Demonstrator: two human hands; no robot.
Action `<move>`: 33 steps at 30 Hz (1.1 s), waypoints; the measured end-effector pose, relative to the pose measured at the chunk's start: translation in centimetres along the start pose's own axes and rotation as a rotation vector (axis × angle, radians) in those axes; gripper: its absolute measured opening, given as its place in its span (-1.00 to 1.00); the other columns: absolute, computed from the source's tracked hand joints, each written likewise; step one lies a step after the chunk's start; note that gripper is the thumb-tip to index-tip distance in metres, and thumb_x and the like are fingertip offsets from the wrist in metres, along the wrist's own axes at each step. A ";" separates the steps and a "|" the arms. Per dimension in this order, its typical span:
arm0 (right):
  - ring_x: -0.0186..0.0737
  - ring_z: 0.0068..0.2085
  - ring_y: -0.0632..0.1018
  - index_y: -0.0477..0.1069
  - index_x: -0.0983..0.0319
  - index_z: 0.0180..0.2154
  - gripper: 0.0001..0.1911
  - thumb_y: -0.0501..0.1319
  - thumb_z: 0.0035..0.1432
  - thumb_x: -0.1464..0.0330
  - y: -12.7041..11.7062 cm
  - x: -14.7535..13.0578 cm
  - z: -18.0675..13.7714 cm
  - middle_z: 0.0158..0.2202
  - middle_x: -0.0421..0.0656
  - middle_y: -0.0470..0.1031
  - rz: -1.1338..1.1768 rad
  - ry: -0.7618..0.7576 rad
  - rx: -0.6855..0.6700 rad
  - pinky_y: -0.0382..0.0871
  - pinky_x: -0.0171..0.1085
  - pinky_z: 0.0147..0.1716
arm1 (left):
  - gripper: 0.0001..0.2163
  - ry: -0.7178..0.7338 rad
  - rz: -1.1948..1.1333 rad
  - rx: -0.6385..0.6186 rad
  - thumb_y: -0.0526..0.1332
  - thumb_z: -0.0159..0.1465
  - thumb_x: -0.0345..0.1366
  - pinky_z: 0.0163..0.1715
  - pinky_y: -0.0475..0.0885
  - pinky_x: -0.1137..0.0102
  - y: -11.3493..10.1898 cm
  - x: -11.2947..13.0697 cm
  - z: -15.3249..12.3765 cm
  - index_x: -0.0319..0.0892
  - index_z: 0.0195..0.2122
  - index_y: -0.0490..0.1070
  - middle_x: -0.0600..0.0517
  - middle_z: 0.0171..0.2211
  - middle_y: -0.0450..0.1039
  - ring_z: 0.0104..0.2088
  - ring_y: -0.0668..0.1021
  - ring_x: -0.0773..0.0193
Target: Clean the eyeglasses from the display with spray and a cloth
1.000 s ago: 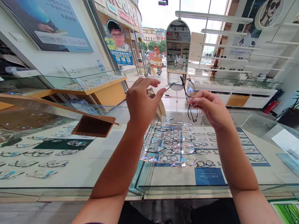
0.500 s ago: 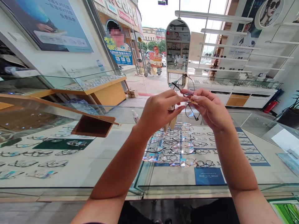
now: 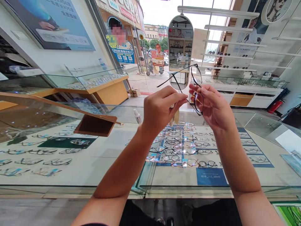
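Note:
A pair of eyeglasses (image 3: 196, 75) with thin dark round rims is held up above the glass counter, lenses turned sideways and temples spread to the left. My right hand (image 3: 217, 108) grips it around the bridge, thumb and fingers between the two lenses. With thumb and fingertips pinched, my left hand (image 3: 162, 105) holds the lower temple near its hinge. A beige cloth-like piece (image 3: 175, 117) hangs below the left hand, partly hidden by it.
Beneath my hands, a glass display case (image 3: 174, 182) holds rows of eyeglasses and a blue card (image 3: 211, 176). A small white spray bottle (image 3: 137, 116) stands left of my wrist. Further left is a brown wooden-framed panel (image 3: 96, 125). An oval mirror (image 3: 181, 47) stands beyond.
The eyeglasses have turned, so the lenses now stand more upright and the temples point left. My left fingers have moved from the bridge area to the lower temple.

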State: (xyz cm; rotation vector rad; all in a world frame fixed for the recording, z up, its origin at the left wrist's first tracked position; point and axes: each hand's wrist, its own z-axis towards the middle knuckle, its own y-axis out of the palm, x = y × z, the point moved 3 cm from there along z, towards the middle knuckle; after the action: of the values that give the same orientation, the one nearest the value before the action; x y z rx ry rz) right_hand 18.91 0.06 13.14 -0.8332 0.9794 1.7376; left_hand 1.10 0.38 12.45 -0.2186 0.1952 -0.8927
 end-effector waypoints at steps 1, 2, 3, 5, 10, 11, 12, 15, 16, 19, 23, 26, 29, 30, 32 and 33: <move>-0.09 0.19 0.59 0.49 0.08 -0.36 -0.79 0.46 0.07 0.18 0.0 0.0 0.0 -0.01 -0.23 0.68 0.013 0.004 0.000 0.46 -0.04 0.22 | -0.80 0.003 0.002 0.002 0.26 0.48 -0.13 -0.37 0.35 0.40 0.1 0.0 -0.1 -0.09 -0.15 0.62 0.07 -0.34 0.53 -0.38 0.55 0.36; -0.09 0.20 0.59 0.49 0.09 -0.35 -0.78 0.46 0.08 0.17 -0.1 0.0 0.0 0.01 -0.23 0.68 0.020 0.006 0.000 0.45 -0.04 0.24 | -0.80 0.007 0.001 0.005 0.26 0.48 -0.13 -0.37 0.35 0.39 0.2 0.0 -0.1 -0.09 -0.15 0.62 0.06 -0.34 0.54 -0.38 0.55 0.36; -0.08 0.21 0.59 0.49 0.09 -0.34 -0.77 0.45 0.09 0.15 -0.2 0.0 0.0 0.03 -0.22 0.67 0.020 0.003 0.001 0.45 -0.03 0.24 | -0.81 0.012 -0.002 0.008 0.26 0.48 -0.14 -0.37 0.35 0.39 0.2 0.0 -0.2 -0.09 -0.16 0.62 0.06 -0.34 0.54 -0.37 0.56 0.35; -0.06 0.24 0.57 0.50 0.08 -0.31 -0.76 0.44 0.12 0.12 -0.4 -0.1 0.0 0.06 -0.22 0.67 0.007 -0.013 0.010 0.46 -0.01 0.25 | -0.81 0.018 -0.011 0.008 0.27 0.47 -0.14 -0.37 0.35 0.38 0.3 0.0 -0.3 -0.09 -0.17 0.62 0.05 -0.33 0.55 -0.37 0.56 0.34; -0.06 0.27 0.56 0.54 0.05 -0.25 -0.79 0.41 0.18 0.10 -1.5 -0.6 0.1 0.05 -0.22 0.66 0.011 -0.103 0.054 0.48 -0.03 0.25 | -0.81 -0.045 -0.039 -0.080 0.28 0.47 -0.17 -0.36 0.36 0.36 0.2 0.0 -0.1 -0.12 -0.23 0.62 0.05 -0.34 0.55 -0.37 0.56 0.32; -0.07 0.28 0.55 0.54 0.04 -0.25 -0.80 0.40 0.18 0.10 -1.8 -0.7 0.2 0.06 -0.23 0.65 0.019 -0.128 0.061 0.48 -0.04 0.25 | -0.80 -0.071 -0.049 -0.119 0.28 0.46 -0.17 -0.35 0.37 0.35 0.2 0.0 0.0 -0.12 -0.24 0.62 0.05 -0.35 0.55 -0.37 0.56 0.32; -0.07 0.29 0.54 0.55 0.03 -0.25 -0.81 0.40 0.19 0.10 -2.0 -0.8 0.3 0.07 -0.23 0.65 0.025 -0.153 0.066 0.49 -0.05 0.26 | -0.81 -0.100 -0.063 -0.158 0.29 0.46 -0.18 -0.34 0.38 0.35 0.2 0.0 0.1 -0.13 -0.25 0.62 0.06 -0.36 0.55 -0.37 0.55 0.32; -0.03 0.36 0.48 0.55 0.00 -0.25 -0.82 0.39 0.20 0.09 -2.4 -0.7 0.5 0.12 -0.25 0.62 0.017 -0.204 0.065 0.50 -0.06 0.24 | -0.82 -0.197 -0.140 -0.225 0.31 0.43 -0.20 -0.30 0.40 0.33 0.0 0.3 0.3 -0.13 -0.29 0.60 0.07 -0.38 0.55 -0.36 0.56 0.30; -0.02 0.38 0.45 0.56 -0.01 -0.24 -0.82 0.39 0.20 0.08 -2.4 -0.6 0.6 0.12 -0.25 0.62 0.005 -0.208 0.059 0.51 -0.05 0.22 | -0.84 -0.235 -0.172 -0.238 0.31 0.42 -0.22 -0.28 0.41 0.33 -0.1 0.4 0.2 -0.13 -0.29 0.59 0.07 -0.38 0.56 -0.34 0.57 0.29; 0.00 0.41 0.42 0.56 -0.02 -0.23 -0.83 0.38 0.21 0.09 -2.2 -0.4 0.7 0.11 -0.26 0.61 -0.014 -0.191 0.038 0.52 -0.06 0.17 | -0.88 -0.380 -0.244 -0.296 0.31 0.40 -0.21 -0.31 0.42 0.33 -1.1 0.3 -0.6 -0.09 -0.13 0.60 0.09 -0.37 0.55 -0.38 0.54 0.29; -0.02 0.34 0.49 0.56 0.02 -0.25 -0.87 0.39 0.19 0.15 -1.9 -0.6 0.7 0.07 -0.24 0.64 0.039 -0.188 0.042 0.51 -0.05 0.17 | -0.73 -0.640 -0.158 -0.401 0.29 0.37 -0.07 -0.37 0.37 0.33 -3.8 -2.9 -3.5 -0.06 0.02 0.52 0.07 -0.39 0.51 -0.44 0.49 0.25; -0.04 0.26 0.56 0.56 0.04 -0.28 -0.91 0.38 0.19 0.20 -2.0 -1.1 0.6 0.04 -0.23 0.67 0.077 -0.191 0.074 0.50 -0.03 0.16 | -0.71 -0.881 0.051 -0.597 0.28 0.33 0.01 -0.29 0.38 0.29 -5.7 -7.7 -6.8 -0.10 -0.16 0.53 -0.03 -0.30 0.58 -0.27 0.58 0.09; -0.04 0.25 0.56 0.57 0.04 -0.33 -0.91 0.37 0.18 0.20 -2.2 -1.7 0.4 0.08 -0.23 0.68 0.032 -0.154 0.087 0.49 -0.03 0.11 | -0.70 -1.143 0.239 -0.947 0.32 0.26 0.03 -0.21 0.40 0.28 -6.4 -12.6 -11.0 -0.11 -0.29 0.53 -0.09 -0.21 0.62 -0.13 0.61 -0.05; -0.03 0.24 0.57 0.57 0.04 -0.36 -0.91 0.38 0.16 0.20 -2.2 -1.9 0.4 0.07 -0.22 0.69 0.021 -0.151 0.087 0.49 -0.03 0.09 | -0.71 -1.198 0.280 -0.972 0.34 0.23 0.01 -0.19 0.41 0.26 -6.5 -14.0 -12.2 -0.13 -0.35 0.51 -0.14 -0.22 0.62 -0.12 0.61 -0.11; -0.03 0.20 0.59 0.56 0.05 -0.39 -0.90 0.42 0.09 0.22 -2.3 -2.3 0.2 0.01 -0.21 0.70 0.035 -0.161 0.085 0.49 -0.05 0.06 | -0.71 -1.260 0.317 -0.989 0.38 0.16 -0.05 -0.12 0.43 0.21 -6.5 -16.2 -14.3 -0.15 -0.47 0.45 -0.19 -0.28 0.61 -0.09 0.62 -0.21; -0.04 0.18 0.60 0.55 0.06 -0.40 -0.89 0.43 0.07 0.23 -2.3 -2.5 0.0 -0.03 -0.21 0.70 0.049 -0.169 0.089 0.49 -0.06 0.05 | -0.70 -1.281 0.314 -0.995 0.41 0.12 -0.05 -0.08 0.43 0.19 -6.3 -16.9 -15.2 -0.15 -0.50 0.43 -0.20 -0.31 0.61 -0.07 0.63 -0.25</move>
State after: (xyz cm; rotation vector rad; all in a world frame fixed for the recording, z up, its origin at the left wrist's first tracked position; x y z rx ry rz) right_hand 21.89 -0.37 14.77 -0.5999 0.9625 1.7619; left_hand -17.93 8.22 0.86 -1.5732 -0.5398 -0.1469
